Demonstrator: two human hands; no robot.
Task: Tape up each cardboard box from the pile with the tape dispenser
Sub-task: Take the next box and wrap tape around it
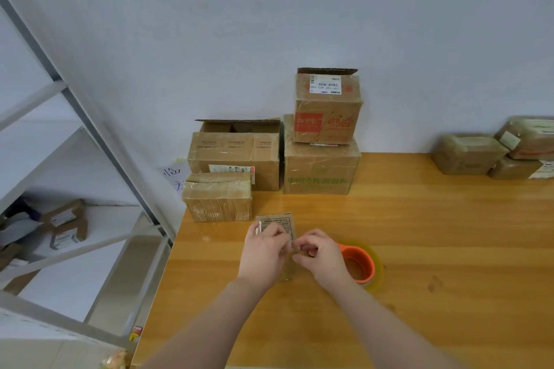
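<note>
The pile of 4 boxes point(269, 156) at the back of the table point(419, 234), 2 with open flaps, seems to await taping, 3 wrapped boxes point(467, 154) far right look done, and the small box point(277, 223) at centre is gripped by the left hand point(263, 252) while the right hand point(322, 255) pinches its edge, the tape roll point(361, 266) just beside.

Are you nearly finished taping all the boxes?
Not yet, I think. Done: the boxes at the far right look wrapped in shiny tape. In hand: the left hand holds the small box while the right hand pinches at its edge, with the tape roll beside it. Left: the pile at the back, where the wide box and the top box have flaps up.
</note>
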